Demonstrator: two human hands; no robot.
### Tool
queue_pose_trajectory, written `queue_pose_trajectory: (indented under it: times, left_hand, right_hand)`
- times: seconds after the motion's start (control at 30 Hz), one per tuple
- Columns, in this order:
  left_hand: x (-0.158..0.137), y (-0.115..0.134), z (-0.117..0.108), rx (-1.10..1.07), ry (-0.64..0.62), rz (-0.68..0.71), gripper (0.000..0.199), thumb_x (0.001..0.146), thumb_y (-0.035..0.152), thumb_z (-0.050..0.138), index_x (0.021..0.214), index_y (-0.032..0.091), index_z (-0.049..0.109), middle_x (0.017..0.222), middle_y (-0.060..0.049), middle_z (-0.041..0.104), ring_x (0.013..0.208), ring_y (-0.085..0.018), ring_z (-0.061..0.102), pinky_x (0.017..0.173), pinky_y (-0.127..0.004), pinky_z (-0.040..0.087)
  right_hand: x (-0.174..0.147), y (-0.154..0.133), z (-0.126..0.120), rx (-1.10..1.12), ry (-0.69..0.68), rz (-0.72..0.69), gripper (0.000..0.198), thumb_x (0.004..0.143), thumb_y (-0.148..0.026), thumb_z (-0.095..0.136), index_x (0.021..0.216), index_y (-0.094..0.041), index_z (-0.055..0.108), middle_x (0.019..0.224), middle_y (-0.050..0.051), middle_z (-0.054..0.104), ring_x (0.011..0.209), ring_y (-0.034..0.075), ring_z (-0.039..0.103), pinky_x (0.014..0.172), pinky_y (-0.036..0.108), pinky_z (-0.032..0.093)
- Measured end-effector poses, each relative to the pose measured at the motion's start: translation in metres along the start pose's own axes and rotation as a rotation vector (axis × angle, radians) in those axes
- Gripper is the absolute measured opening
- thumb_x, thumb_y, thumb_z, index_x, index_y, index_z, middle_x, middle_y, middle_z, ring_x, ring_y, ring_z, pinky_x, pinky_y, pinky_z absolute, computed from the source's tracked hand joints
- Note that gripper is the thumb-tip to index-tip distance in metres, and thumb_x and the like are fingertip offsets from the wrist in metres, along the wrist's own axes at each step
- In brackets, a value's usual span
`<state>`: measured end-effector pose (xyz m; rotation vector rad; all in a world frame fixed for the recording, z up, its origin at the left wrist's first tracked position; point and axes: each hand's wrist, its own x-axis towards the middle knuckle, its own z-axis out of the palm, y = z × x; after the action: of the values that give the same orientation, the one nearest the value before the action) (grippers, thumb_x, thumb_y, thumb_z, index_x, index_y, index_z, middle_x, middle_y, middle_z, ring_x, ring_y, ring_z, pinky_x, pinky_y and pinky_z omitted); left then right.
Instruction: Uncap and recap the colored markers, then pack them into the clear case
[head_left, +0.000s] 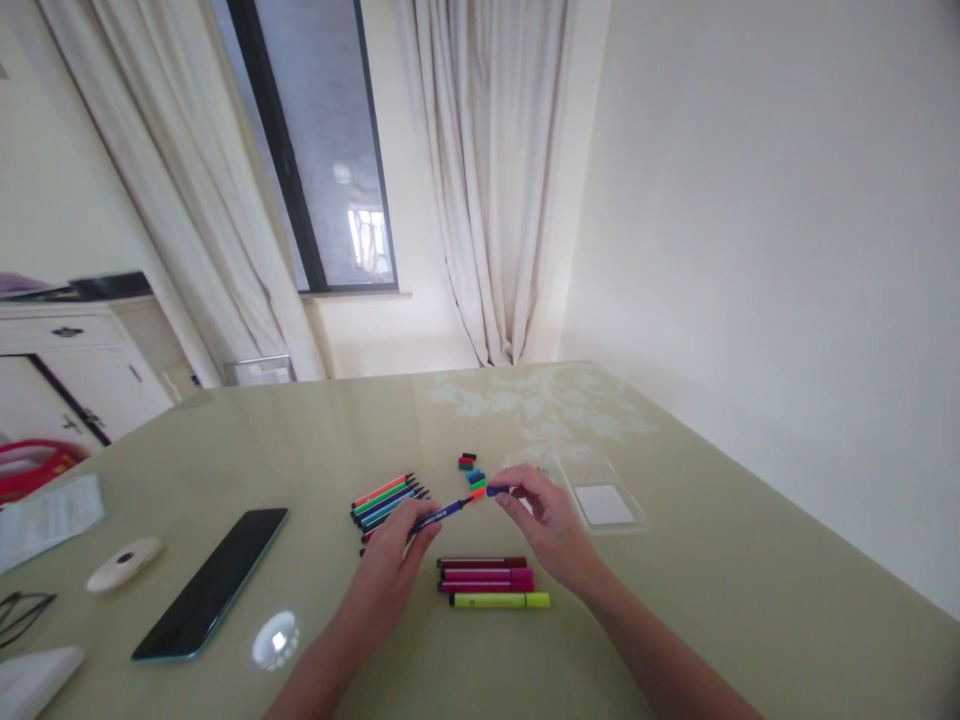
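My left hand (401, 545) grips a blue felt-tip marker (442, 515) by its barrel, with its dark tip bare and pointing right. Just off that tip, my right hand (544, 520) pinches a dark blue marker cap (496, 491) between thumb and fingers. Several uncapped markers (382, 500) lie in a row beyond and partly behind my left hand. Loose coloured caps (474, 478) are gathered on the table past the marker's tip. Nearer to me, several capped markers (486, 576) in maroon, pink and magenta lie side by side, with a yellow-green marker (499, 600) in front.
Behind my right hand lies a clear plastic case (604, 500). On the left of the table (360, 660) are a black-screened phone (214, 585), a white oval object (124, 565), glasses (24, 615) and a pale blue face mask (52, 520). A wall borders the right side.
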<state>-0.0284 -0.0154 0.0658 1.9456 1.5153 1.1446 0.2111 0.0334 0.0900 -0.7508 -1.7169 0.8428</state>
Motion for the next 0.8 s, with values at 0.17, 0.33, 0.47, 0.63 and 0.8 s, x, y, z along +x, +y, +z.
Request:
queue_pose_trajectory:
  times: [0.17, 0.33, 0.47, 0.63, 0.8]
  left_hand:
    - [-0.002, 0.002, 0.0, 0.009, -0.025, 0.012, 0.027, 0.102, 0.046, 0.049, 0.11, 0.025, 0.064, 0.1, -0.004, 0.07, 0.09, -0.023, 0.064, 0.081, -0.033, 0.05]
    - [-0.002, 0.002, 0.0, 0.006, -0.02, 0.0, 0.027, 0.103, 0.045, 0.049, 0.11, 0.025, 0.064, 0.098, -0.004, 0.069, 0.088, -0.022, 0.063, 0.079, -0.032, 0.049]
    - [-0.002, 0.004, 0.0, 0.0, -0.046, 0.018, 0.025, 0.103, 0.044, 0.05, 0.11, 0.025, 0.065, 0.098, -0.003, 0.07, 0.088, -0.022, 0.063, 0.079, -0.031, 0.048]
    - [-0.003, 0.01, 0.002, -0.013, -0.065, 0.065, 0.023, 0.104, 0.04, 0.05, 0.108, 0.024, 0.066, 0.098, -0.003, 0.07, 0.089, -0.021, 0.064, 0.08, -0.03, 0.048]
    - [-0.007, 0.011, 0.004, -0.041, -0.049, 0.05, 0.024, 0.103, 0.042, 0.051, 0.104, 0.024, 0.066, 0.093, -0.002, 0.069, 0.084, -0.02, 0.064, 0.075, -0.028, 0.048]
  right_hand:
    - [-0.003, -0.003, 0.005, -0.024, -0.055, -0.036, 0.017, 0.099, -0.032, 0.063, 0.107, -0.026, 0.077, 0.104, 0.006, 0.073, 0.1, 0.021, 0.067, 0.089, 0.034, 0.053]
    - [-0.002, -0.005, 0.006, -0.053, -0.051, -0.033, 0.016, 0.098, -0.034, 0.065, 0.106, -0.026, 0.077, 0.103, 0.006, 0.075, 0.096, 0.02, 0.067, 0.087, 0.034, 0.054]
    - [-0.004, -0.001, 0.007, -0.055, -0.052, 0.002, 0.016, 0.096, -0.033, 0.067, 0.107, -0.026, 0.077, 0.103, 0.005, 0.075, 0.09, 0.019, 0.067, 0.083, 0.032, 0.054]
    - [-0.007, 0.0, 0.011, -0.024, -0.11, 0.079, 0.017, 0.094, -0.033, 0.069, 0.107, -0.026, 0.078, 0.101, 0.004, 0.077, 0.088, 0.019, 0.069, 0.084, 0.033, 0.054]
    - [-0.009, -0.002, 0.012, 0.059, -0.111, 0.165, 0.013, 0.086, -0.032, 0.076, 0.097, -0.024, 0.079, 0.091, 0.003, 0.078, 0.087, 0.02, 0.072, 0.084, 0.033, 0.056]
